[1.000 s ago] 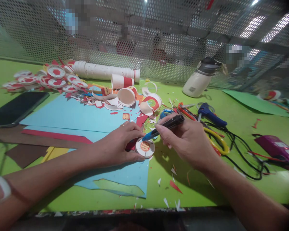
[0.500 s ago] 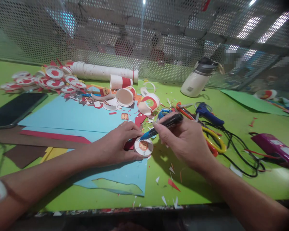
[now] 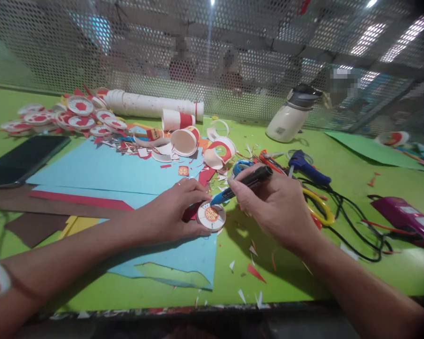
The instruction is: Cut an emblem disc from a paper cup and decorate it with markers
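The green bench (image 3: pixel 339 179) filled the view, with a perforated metal screen (image 3: pixel 233 56) standing along its far edge at twelve o'clock. Large light-blue paper sheets (image 3: pixel 102 169) lay across the bench toward nine o'clock, over red and brown sheets. A dark phone (image 3: pixel 21 160) lay at the far nine o'clock side. A long stack of white paper cups (image 3: pixel 151 106) lay on its side at eleven o'clock, with a heap of red-and-white discs (image 3: pixel 67 117) further toward ten o'clock. A white bottle with a dark lid (image 3: pixel 293 120) leaned at one o'clock. A purple tool (image 3: pixel 406 219) sat at three o'clock, near a black cable (image 3: pixel 353 221). Yellow-handled scissors (image 3: pixel 321 207) and a blue-handled tool (image 3: pixel 305 167) lay at two o'clock, just behind the right hand.

The left hand (image 3: pixel 169 212) rested on the blue paper at centre, its grip pinching the edge of a small round disc (image 3: pixel 211 216) between thumb and fingers. That white disc with a red-orange middle lay flat at the paper's edge, between both hands. The right hand (image 3: pixel 275 207) was at three o'clock of the disc, its grip closed around a black marker (image 3: pixel 245 183), held slanting with its blue tip just over the disc's far rim. Small paper scraps (image 3: pixel 254 270) were scattered at six o'clock.
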A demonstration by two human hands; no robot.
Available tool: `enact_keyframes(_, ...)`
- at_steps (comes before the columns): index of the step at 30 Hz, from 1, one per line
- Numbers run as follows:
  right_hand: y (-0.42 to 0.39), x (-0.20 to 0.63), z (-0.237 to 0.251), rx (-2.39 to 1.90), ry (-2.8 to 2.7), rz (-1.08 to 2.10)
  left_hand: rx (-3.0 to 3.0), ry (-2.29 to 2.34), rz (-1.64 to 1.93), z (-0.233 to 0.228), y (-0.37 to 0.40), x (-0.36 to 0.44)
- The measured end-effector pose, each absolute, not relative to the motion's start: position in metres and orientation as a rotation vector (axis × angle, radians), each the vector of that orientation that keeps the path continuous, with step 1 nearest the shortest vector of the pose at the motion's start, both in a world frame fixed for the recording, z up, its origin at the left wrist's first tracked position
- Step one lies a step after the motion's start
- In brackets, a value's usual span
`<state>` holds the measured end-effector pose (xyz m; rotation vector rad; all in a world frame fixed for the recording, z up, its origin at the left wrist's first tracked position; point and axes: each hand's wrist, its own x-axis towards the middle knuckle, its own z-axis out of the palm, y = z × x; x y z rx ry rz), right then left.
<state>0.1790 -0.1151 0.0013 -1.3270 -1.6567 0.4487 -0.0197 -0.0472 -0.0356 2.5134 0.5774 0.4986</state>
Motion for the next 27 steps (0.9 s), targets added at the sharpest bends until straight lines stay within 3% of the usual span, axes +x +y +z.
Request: enact_keyframes(27,-0.1144,0.1783,0.0003,-1.328,-1.805,0.337,2.521,0.549,0.537,-0.0380,-0.0471,-0.0212)
